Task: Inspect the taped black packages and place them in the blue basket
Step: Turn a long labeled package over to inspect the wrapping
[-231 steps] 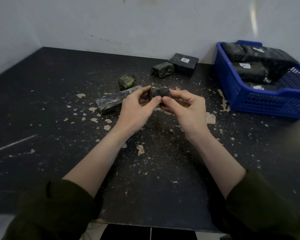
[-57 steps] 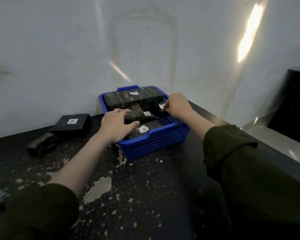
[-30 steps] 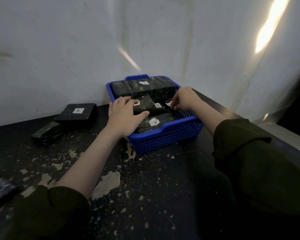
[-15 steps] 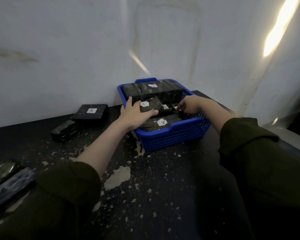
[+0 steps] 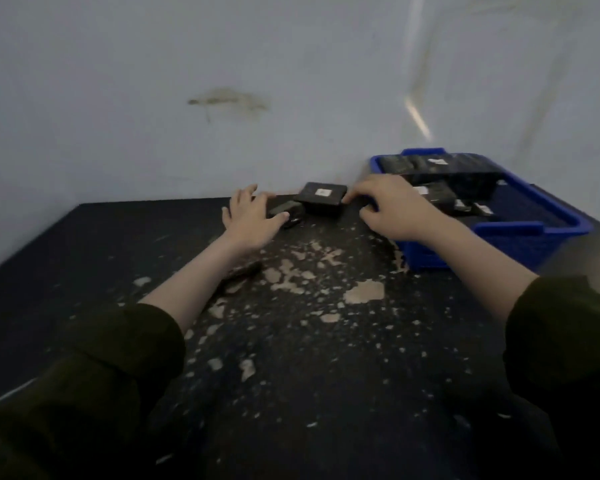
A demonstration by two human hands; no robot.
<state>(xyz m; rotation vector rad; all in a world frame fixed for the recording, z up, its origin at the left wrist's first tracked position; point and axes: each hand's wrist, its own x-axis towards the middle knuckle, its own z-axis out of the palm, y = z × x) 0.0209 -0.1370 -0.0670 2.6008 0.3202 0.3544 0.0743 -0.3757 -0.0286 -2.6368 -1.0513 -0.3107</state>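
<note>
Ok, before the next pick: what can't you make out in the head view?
Head view only.
The label on the flat black package: too blurred to read.
The small package: the left hand covers its left part; grip unclear.
The right hand: motion blur hides whether its fingertips touch the flat black package.
The blue basket: the right hand hides part of its left wall; the packages inside are smeared, count unclear.

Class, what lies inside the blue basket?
Several taped black packages with white labels lie in the blue basket; the right hand and forearm cover its near left corner.
</note>
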